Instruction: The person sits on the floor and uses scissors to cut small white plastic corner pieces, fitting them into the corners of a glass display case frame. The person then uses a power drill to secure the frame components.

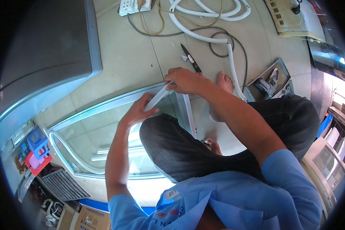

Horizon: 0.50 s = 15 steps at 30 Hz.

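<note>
A white strip, like a rubber door seal [157,98], runs slantwise between my two hands. My right hand [183,81] pinches its upper end, fingers bent over it. My left hand [138,111] is closed around the lower part, its fingers slightly blurred. Beneath them a framed glass door [92,132] lies flat on the floor, partly covered by my leg. A loop of white strip [71,155] curves over the glass on the left; whether it joins the piece in my hands is hidden. Just beyond my right hand lies a black-bladed knife [191,59].
A large grey appliance [46,50] stands at the left. White corrugated hose [197,36], a dark cable [241,50] and a power strip [132,7] lie at the far side. A metal tray [257,90] sits by my right knee. Stacked plastic stools [37,142] are left.
</note>
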{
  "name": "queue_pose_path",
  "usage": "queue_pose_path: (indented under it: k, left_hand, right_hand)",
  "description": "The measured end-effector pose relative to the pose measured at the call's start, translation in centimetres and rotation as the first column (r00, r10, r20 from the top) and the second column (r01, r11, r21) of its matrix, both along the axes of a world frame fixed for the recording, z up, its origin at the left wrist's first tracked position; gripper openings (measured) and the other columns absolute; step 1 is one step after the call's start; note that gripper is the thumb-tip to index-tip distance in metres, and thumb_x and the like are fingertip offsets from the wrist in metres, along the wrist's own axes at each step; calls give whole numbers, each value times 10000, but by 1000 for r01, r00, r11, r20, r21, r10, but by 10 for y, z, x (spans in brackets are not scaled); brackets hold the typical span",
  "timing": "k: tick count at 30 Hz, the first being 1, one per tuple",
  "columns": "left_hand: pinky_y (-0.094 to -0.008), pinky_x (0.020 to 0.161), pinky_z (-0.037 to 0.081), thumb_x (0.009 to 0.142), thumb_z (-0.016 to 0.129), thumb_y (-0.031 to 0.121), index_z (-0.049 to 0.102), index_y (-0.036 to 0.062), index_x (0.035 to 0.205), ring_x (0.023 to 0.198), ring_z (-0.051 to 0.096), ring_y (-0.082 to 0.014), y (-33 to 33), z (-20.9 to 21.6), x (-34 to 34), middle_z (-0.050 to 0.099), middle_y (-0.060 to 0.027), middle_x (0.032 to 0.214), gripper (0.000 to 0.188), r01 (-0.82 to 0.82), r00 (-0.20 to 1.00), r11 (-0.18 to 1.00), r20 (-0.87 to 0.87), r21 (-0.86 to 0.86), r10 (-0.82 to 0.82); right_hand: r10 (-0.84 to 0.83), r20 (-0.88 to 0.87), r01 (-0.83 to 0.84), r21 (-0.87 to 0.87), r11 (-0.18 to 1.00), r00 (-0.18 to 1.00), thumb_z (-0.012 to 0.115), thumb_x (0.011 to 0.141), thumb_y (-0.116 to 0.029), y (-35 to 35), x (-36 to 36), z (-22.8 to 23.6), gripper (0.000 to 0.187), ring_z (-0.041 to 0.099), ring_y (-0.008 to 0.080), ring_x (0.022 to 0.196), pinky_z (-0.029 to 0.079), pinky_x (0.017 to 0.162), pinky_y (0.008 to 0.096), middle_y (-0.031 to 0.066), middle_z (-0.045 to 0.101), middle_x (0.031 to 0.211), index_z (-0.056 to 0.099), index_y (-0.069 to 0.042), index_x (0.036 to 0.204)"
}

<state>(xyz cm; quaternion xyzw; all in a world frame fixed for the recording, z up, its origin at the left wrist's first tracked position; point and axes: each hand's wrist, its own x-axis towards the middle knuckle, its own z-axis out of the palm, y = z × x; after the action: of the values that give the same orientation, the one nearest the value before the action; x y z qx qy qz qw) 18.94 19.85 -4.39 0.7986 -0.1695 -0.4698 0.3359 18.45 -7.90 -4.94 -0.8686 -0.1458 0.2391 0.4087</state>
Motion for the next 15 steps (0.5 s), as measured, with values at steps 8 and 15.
queue_pose_path:
  k: [8,15]
  left_hand:
    - [-266,600,483,899,742,250,679,98,977,682,595,-75,241,37,35,660,11,819,183,-472,848,826,-97,308,521]
    - [-213,457,354,944,651,476,682,117,1004,530,431,-35,226,26,108,552,58,695,365,-418,891,851,-38,319,453]
  right_hand:
    - [-29,-132,-3,-234,972,991,698,876,-309,-12,4,-6,187,642,282,958,409,881,448,72,697,892,724,-133,935]
    - [79,-336,-170,-250,953,938,688,846,-272,-2,38,-29,205,644,271,1010,391,894,538,73,713,920,733,-106,956]
